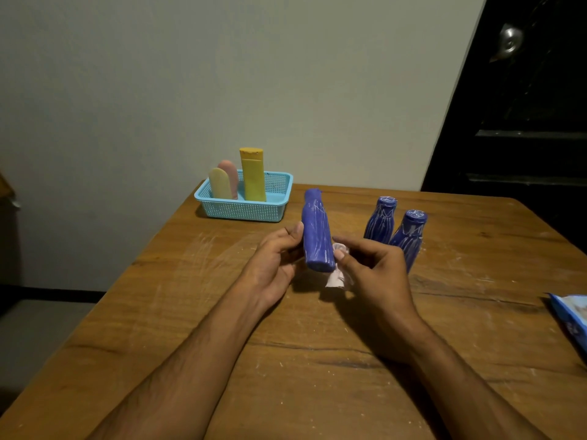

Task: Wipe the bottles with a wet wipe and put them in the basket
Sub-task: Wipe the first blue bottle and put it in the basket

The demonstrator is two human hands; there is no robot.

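Bottle (pixel 317 231) gripped above the bench (pixel 197 315) in your left hand (pixel 273 265), right hand (pixel 371 271) fingers pinching one wipe (pixel 338 277) against it, two bottles (pixel 381 222) standing beside, three in one basket (pixel 251 209).

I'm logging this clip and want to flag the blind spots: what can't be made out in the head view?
- Wet wipe: mostly hidden by the right hand and the held blue bottle.
- Blue packet: cut off by the right edge; print unreadable.
- Nearer standing blue bottle: base hidden behind the right hand.
- Basket: its floor is hidden by its wall and the bottles inside.
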